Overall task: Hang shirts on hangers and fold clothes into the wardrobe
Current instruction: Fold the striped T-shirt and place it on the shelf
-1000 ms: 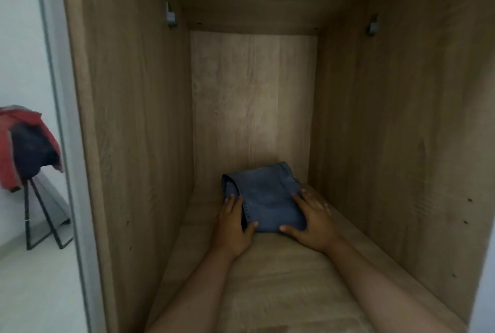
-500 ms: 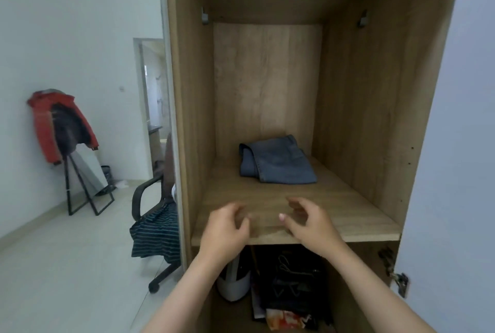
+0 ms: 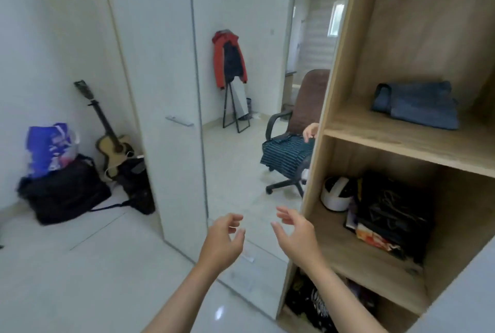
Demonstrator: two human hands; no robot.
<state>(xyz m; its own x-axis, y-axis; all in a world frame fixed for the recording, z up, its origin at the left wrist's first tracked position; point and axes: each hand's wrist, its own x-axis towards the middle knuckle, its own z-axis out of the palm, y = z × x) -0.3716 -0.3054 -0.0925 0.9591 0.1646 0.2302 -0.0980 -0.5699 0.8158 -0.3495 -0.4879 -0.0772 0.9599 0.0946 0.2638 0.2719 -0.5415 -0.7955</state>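
Head view. Two bare hands reach forward at lower centre of the frame: the left hand (image 3: 223, 243) and the right hand (image 3: 294, 236), both empty, fingers spread and loosely curled, palms turned toward each other, apart and touching nothing. At right stands the open wooden wardrobe (image 3: 345, 46), with three compartments visible. On the upper shelf (image 3: 396, 142), at upper right, lies one pair of folded jeans (image 3: 416, 105): blue denim, folded into a flat rectangle, its rolled edge toward the left, lying toward the back of the shelf. The middle compartment holds one white helmet (image 3: 334, 193) and a dark pile of items (image 3: 388, 212); the lowest compartment holds dark clothing, too dim to distinguish. Just left of the wardrobe, at centre right, one brown office chair (image 3: 308, 99) carries one dark striped shirt (image 3: 286, 153) draped over its seat. One white wardrobe door (image 3: 160, 91) stands open at centre. At centre, against the far wall, one red jacket (image 3: 227, 56) hangs over a black stand. At left, one acoustic guitar (image 3: 109, 131) leans on the wall beside two black bags (image 3: 67, 190), the larger topped with one purple plastic bag (image 3: 48, 148).
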